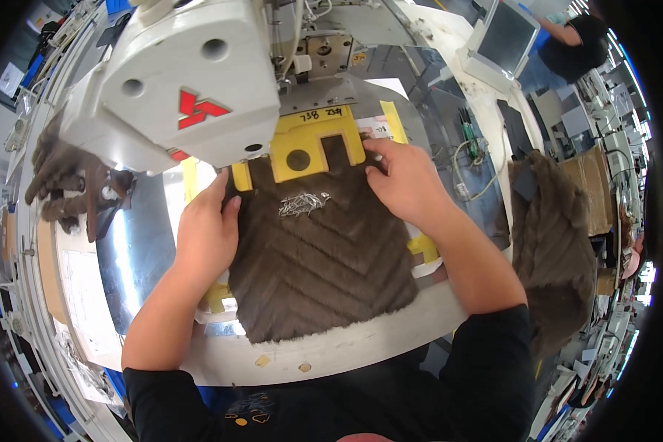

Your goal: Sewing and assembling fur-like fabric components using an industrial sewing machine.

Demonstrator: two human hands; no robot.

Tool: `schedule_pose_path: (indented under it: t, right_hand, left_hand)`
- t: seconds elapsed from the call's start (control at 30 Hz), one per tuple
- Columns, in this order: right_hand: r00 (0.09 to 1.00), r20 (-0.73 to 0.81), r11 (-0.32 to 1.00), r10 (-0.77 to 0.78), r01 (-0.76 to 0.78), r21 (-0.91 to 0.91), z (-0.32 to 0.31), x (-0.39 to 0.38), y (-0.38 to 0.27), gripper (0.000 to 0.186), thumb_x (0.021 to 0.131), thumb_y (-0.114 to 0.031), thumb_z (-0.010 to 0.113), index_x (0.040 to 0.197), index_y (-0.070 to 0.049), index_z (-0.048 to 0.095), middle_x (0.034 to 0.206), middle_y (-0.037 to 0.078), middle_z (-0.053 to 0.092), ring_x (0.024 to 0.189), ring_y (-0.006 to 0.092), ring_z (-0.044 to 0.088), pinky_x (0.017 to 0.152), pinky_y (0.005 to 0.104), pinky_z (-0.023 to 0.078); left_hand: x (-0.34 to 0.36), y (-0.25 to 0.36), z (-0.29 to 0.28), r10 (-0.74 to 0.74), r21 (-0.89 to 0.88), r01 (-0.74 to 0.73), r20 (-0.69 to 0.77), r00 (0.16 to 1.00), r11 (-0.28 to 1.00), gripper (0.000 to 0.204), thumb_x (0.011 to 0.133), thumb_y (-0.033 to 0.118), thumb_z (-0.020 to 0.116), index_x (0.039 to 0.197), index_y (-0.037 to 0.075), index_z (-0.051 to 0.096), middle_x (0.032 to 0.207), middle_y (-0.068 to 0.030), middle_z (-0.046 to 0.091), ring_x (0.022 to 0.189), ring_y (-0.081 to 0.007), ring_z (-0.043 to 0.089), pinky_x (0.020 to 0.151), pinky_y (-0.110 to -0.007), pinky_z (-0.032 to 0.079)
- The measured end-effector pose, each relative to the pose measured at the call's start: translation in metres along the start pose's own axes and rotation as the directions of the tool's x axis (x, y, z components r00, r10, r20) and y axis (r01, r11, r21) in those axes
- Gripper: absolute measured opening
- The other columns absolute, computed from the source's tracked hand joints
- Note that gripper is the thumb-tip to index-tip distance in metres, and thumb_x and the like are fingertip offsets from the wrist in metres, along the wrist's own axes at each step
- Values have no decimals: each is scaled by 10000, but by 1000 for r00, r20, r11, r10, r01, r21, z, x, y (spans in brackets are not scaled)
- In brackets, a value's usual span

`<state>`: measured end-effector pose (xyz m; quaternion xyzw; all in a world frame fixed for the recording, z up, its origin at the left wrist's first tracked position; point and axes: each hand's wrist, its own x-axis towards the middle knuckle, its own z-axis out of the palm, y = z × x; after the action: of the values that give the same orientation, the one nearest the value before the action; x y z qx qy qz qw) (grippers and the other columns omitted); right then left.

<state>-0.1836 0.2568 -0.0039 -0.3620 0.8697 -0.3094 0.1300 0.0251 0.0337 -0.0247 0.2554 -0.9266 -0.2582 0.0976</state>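
A brown plush fabric piece with chevron ridges lies under the head of a white sewing machine. Silvery thread stitching marks its upper middle. Across the far edge of the fabric rests a yellow template plate with cut-outs and a round hole. My left hand pinches the left edge of the fabric near the plate's left prong, thumb below forefinger. On the right side, my right hand grips the fabric edge beside the plate's right corner. The needle area is partly hidden behind the machine head.
More brown plush pieces hang at the left and lie in a pile at the right. A monitor stands at the back right, near another person. A cable loops over the metal table.
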Motion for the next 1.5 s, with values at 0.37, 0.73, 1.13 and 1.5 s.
schedule_pose_path:
  t: [0.37,0.73,1.13,1.5]
  right_hand:
    - [997,-24,993,-75,72,-88,8,-1,13,327,918,-116,610,1208,8,696,934,267,710,904,451,677,837,527,534]
    - [998,-36,997,-46,44,-64,2,4,5,378,908,-98,597,1268,8,640,918,278,702,885,476,668,837,549,527]
    - [995,6,968,-101,99,-230,8,-4,6,420,922,-113,577,1308,51,605,835,265,683,799,455,679,736,538,543]
    - [987,-30,974,-158,150,-172,11,2,11,368,888,-47,592,1226,91,638,876,269,678,853,442,676,782,522,542]
  left_hand:
    - [5,9,-3,-17,87,13,53,998,996,434,982,95,617,1384,-62,579,1139,-280,704,1062,-446,667,923,-477,520]
    - [10,6,-2,-15,94,10,51,999,996,372,962,65,614,1305,-80,607,1109,-292,698,1031,-463,669,908,-483,526]
    - [7,-2,5,114,151,-107,-33,993,983,353,959,76,609,1298,-23,610,988,-235,693,911,-443,669,790,-513,530]
    - [7,-2,4,154,146,-146,-39,987,978,346,953,45,594,1294,-14,595,981,-228,678,912,-452,655,772,-524,520]
